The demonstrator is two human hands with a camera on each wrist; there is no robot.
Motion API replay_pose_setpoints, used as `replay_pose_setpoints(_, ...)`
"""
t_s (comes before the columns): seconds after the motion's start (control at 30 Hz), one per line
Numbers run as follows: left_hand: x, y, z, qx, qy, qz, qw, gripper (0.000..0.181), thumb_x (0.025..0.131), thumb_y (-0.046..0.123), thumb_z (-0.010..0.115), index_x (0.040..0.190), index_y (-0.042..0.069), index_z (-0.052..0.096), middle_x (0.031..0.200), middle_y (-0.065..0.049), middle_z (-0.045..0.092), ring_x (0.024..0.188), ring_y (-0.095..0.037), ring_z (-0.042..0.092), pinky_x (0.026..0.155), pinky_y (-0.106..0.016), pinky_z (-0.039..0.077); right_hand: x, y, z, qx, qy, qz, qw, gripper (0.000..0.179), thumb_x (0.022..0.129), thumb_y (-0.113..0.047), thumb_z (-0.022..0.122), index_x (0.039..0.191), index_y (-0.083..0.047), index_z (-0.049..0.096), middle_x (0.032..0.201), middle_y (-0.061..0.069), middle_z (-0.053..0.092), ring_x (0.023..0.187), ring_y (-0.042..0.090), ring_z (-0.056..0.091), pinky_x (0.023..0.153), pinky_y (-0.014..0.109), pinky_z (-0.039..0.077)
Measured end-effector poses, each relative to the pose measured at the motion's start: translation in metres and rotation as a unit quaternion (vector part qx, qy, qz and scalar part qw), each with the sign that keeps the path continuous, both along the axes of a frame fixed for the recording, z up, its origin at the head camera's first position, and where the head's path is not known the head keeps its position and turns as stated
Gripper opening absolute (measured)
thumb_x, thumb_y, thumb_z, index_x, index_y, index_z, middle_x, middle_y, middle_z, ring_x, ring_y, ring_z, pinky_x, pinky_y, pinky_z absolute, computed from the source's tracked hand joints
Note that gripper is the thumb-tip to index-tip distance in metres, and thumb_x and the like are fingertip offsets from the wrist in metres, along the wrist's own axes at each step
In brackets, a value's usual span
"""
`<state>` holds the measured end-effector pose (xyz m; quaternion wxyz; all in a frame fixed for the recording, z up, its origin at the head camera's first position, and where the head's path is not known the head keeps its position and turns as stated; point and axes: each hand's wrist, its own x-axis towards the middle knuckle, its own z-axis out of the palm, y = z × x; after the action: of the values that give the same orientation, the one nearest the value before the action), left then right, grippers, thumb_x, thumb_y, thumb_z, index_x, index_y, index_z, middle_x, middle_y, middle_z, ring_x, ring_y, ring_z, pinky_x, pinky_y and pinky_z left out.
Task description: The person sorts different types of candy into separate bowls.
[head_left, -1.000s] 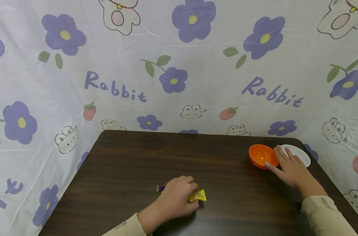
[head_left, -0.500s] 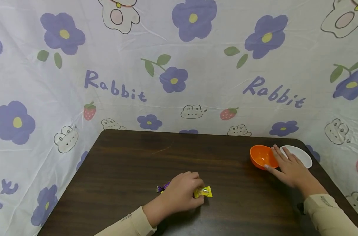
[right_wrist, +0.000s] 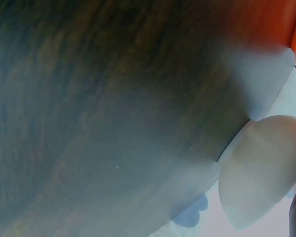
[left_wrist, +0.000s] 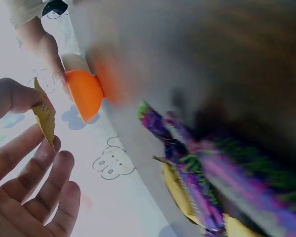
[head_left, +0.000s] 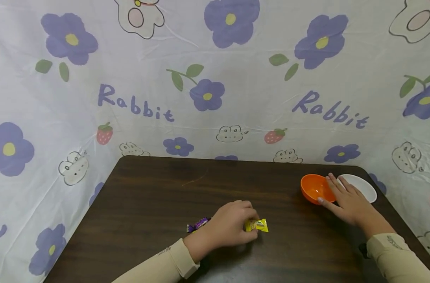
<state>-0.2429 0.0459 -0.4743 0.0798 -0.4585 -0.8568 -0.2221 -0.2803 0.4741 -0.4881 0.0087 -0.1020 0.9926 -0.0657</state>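
Note:
My left hand (head_left: 230, 226) pinches a yellow-wrapped candy (head_left: 258, 225) above the table, between thumb and fingertips. In the left wrist view the same yellow candy stands on edge between the thumb and fingers (left_wrist: 37, 187). Purple-wrapped candies (left_wrist: 192, 173) lie on the table beside this hand, with another yellow candy (left_wrist: 175, 190) next to them; my wrist partly hides them in the head view. My right hand (head_left: 353, 204) spreads its fingers, its thumb at the near rim of the orange bowl (head_left: 312, 188). The other fingers reach over the edge of the white dish (head_left: 363, 188).
The dark wooden table (head_left: 158, 196) has its far edge against a white cloth (head_left: 253, 98) printed with flowers and rabbits. Both dishes stand near the table's right edge. The right wrist view shows mostly tabletop, with the white dish (right_wrist: 261, 173) at its right.
My left hand has moved right and slightly away from me with the yellow candy, leaving more of the purple candy in view behind it. My right hand has stayed at the dishes.

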Motion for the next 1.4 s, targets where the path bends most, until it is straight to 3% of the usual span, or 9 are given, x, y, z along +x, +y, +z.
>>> replay_pose_setpoints(0.3, -0.024, 0.027, 0.011, -0.009, 0.036, -0.026, 0.999, 0.022, 0.092, 0.032, 0.077, 0.11, 0.02, 0.08, 0.097, 0.01, 0.067, 0.076, 0.0, 0.048, 0.067, -0.013, 0.038, -0.005, -0.003, 0.001, 0.006, -0.001, -0.001, 1.0, 0.098, 0.104, -0.068, 0.044, 0.168, 0.002, 0.018, 0.175, 0.026, 0.013, 0.159, 0.054, 0.012, 0.124, 0.074, 0.009)
replay_pose_setpoints(0.57, -0.051, 0.053, 0.004, -0.001, -0.002, -0.05, 0.9988, 0.022, 0.093, 0.028, 0.077, 0.111, 0.016, 0.078, 0.099, 0.007, 0.064, 0.08, -0.003, 0.051, 0.071, -0.012, 0.04, -0.006, -0.007, -0.002, 0.004, -0.004, 0.003, 1.0, 0.099, 0.104, -0.069, 0.042, 0.168, 0.002, 0.016, 0.175, 0.027, 0.012, 0.162, 0.05, 0.007, 0.129, 0.066, -0.004)
replay_pose_setpoints(0.87, -0.079, 0.084, 0.008, 0.003, -0.014, -0.049, 0.9987, 0.024, 0.094, 0.028, 0.076, 0.114, 0.015, 0.077, 0.1, 0.009, 0.061, 0.083, -0.004, 0.052, 0.073, -0.011, 0.042, -0.009, -0.01, -0.003, 0.006, -0.009, 0.01, 0.9999, 0.1, 0.104, -0.068, 0.042, 0.168, 0.004, 0.013, 0.174, 0.029, 0.012, 0.161, 0.051, 0.01, 0.13, 0.063, 0.002)
replay_pose_setpoints(1.03, -0.088, 0.099, 0.013, 0.002, -0.023, -0.035, 0.9991, 0.024, 0.095, 0.029, 0.075, 0.115, 0.015, 0.077, 0.102, 0.008, 0.062, 0.084, -0.005, 0.053, 0.072, -0.011, 0.043, -0.012, -0.011, -0.001, 0.009, -0.01, 0.012, 0.9998, 0.1, 0.105, -0.068, 0.042, 0.168, 0.004, 0.013, 0.174, 0.029, 0.012, 0.162, 0.051, 0.011, 0.13, 0.064, 0.004)
replay_pose_setpoints(1.4, -0.1, 0.132, 0.01, -0.011, -0.024, -0.015, 0.9995, 0.023, 0.097, 0.029, 0.072, 0.116, 0.018, 0.077, 0.1, 0.011, 0.06, 0.082, -0.002, 0.052, 0.071, -0.01, 0.042, -0.004, -0.007, 0.001, 0.019, -0.006, 0.012, 0.9997, 0.098, 0.106, -0.065, 0.043, 0.166, 0.007, 0.017, 0.172, 0.032, 0.016, 0.16, 0.053, 0.015, 0.128, 0.067, 0.011)
